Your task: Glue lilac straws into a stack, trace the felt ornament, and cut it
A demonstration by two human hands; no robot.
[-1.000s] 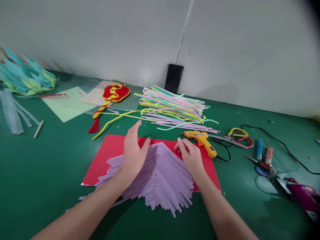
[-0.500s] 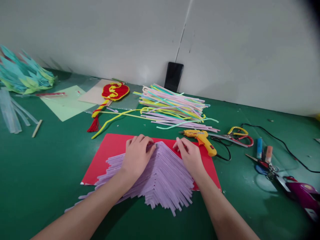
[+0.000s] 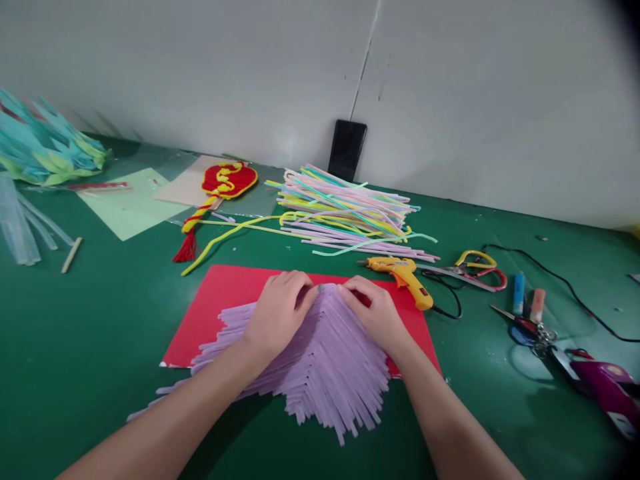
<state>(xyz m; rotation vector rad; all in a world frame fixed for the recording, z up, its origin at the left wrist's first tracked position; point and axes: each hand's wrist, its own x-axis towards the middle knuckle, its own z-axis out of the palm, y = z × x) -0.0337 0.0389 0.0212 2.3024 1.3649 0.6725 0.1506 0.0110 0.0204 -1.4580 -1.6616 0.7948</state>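
Note:
A fan-like piece made of purple pipe cleaners (image 3: pixel 330 363), bent in nested V shapes, lies partly over a red board (image 3: pixel 230 287). My left hand (image 3: pixel 283 310) pinches the piece just left of its top point, thumb and fingers closed on it. On the other side of the point, my right hand (image 3: pixel 375 310) also has thumb and fingers closed on the upper edge. The fingertips of both hands almost meet at the peak. The piece's lower strands spread past the board's near edge, and my left forearm hides part of its left side.
Behind the board is a pile of coloured pipe cleaners (image 3: pixel 345 207). A yellow glue gun (image 3: pixel 403 273) and scissors (image 3: pixel 475 270) lie to the right, with more tools beyond. A red fan-shaped ornament (image 3: pixel 229 181) rests at back left. A phone (image 3: pixel 347 150) leans on the wall.
My right hand has moved left, and its fingers have closed on the piece's top. My left hand has shifted slightly right, and the piece has moved a little with it.

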